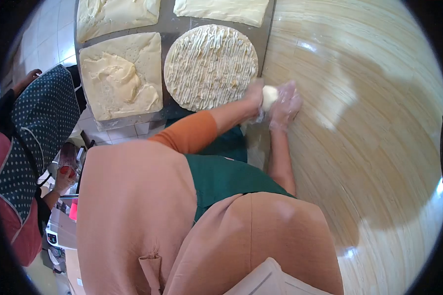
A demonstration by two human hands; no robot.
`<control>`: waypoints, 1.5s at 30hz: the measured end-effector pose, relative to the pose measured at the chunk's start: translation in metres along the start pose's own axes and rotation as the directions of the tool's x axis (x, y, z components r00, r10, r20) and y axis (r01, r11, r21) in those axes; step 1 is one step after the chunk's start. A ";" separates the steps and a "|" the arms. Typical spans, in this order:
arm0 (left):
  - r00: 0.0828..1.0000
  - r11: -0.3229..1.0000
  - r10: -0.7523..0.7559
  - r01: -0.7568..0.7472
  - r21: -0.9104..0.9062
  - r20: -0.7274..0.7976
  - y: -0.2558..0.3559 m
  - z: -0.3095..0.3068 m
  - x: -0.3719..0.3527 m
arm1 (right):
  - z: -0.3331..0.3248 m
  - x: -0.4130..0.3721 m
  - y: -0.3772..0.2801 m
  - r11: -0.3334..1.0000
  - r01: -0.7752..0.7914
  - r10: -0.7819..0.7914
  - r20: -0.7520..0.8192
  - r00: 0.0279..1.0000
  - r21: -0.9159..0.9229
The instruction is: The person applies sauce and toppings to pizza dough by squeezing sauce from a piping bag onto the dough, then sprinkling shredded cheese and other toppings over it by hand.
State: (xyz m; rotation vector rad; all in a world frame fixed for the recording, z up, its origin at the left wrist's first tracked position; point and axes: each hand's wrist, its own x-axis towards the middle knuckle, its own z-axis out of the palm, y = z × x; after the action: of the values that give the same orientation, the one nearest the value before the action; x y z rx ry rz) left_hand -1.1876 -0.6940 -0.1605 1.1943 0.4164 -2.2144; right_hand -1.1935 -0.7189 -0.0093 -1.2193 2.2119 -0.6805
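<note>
While the left hand (254, 96), too blurred to tell how closed, meets a pale lump (269, 98), the gloved right hand (286, 104) half-curls around it, right of the cream-striped round (211, 67).

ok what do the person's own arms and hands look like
The left arm has a plain orange sleeve that stops short of the wrist. The right hand wears a clear, crinkled plastic glove; no sleeve shows on that forearm. Clear plastic shows at the left hand too, blurred.
</note>
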 end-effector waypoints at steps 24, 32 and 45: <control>0.871 0.863 0.238 0.014 -0.505 0.431 0.068 -0.018 -0.191 | 0.005 -0.094 -0.057 0.834 0.551 -0.539 -0.179 0.823 0.025; 0.877 0.872 0.474 -0.458 -0.172 0.074 0.099 -0.031 -0.185 | -0.011 -0.101 -0.113 0.696 0.225 -0.378 0.082 0.922 0.682; 0.911 0.874 0.413 -0.403 -0.271 -0.022 0.112 -0.001 -0.181 | -0.007 -0.069 -0.105 0.753 0.167 -0.236 0.024 0.971 0.636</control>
State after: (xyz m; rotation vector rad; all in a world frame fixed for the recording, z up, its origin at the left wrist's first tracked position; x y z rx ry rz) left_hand -1.0397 -0.7185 -0.0095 0.9863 0.3942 -1.7486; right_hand -1.1031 -0.7073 0.0772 -1.0960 1.5565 -1.2920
